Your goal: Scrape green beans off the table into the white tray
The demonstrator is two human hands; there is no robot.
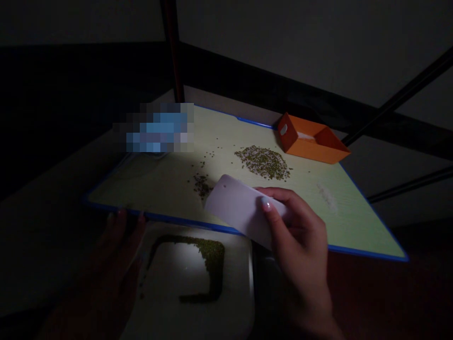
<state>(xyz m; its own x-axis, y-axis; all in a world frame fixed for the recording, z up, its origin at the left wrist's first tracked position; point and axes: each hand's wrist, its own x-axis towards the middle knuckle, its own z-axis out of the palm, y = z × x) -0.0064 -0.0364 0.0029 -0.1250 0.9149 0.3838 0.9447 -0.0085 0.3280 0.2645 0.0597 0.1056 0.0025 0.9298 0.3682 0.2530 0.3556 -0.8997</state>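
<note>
My right hand (300,241) grips a flat white card (239,205) with rounded corners and a small dark spot near its far end. The card is over the near part of a pale green board (159,189) with a blue edge. Just beyond its tip lies a small cluster of dark grains (201,185). A larger heap of greenish grains (264,162) rests farther back. In deep shadow, my left hand (109,264) has its fingers stretched towards the board's front edge. Beside it, below the board, a light shallow tray (240,274) holds green grains along its inner sides.
An orange open box (311,141) stands at the board's back right corner, with something pale inside. A whitish patch of fine bits (327,196) lies on the board's right side. A blurred-out bluish thing (159,130) sits at the back left. Dark poles cross behind.
</note>
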